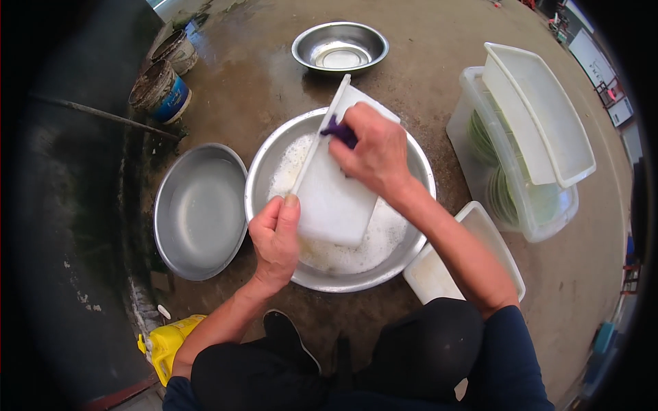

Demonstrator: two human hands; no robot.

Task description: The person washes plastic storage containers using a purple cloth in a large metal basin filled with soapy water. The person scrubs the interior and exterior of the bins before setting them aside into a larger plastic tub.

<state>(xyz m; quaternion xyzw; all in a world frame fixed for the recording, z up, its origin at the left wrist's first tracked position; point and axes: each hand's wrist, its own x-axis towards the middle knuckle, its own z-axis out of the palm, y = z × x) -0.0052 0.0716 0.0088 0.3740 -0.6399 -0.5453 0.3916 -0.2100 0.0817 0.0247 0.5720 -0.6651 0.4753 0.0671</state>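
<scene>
A white plastic tray (336, 205) is held tilted on its side over a large metal basin (360, 281). My left hand (277, 236) grips the tray's rim at its near end, thumb on top. Bunched in my right hand (378, 144) is a dark purple cloth (340, 132), pressed against the tray near its far end. The right hand's fingertips are partly hidden behind its back. White suds (378, 241) float on the water in the basin, below the tray.
A metal basin of water (200, 210) stands left, another metal basin (340, 49) beyond. At right are a clear plastic bin (462, 118) of green-looking plates, a white tray (540, 103) on it, and another tray (442, 272). A yellow jug (172, 341) and dirty buckets (162, 95) line the left.
</scene>
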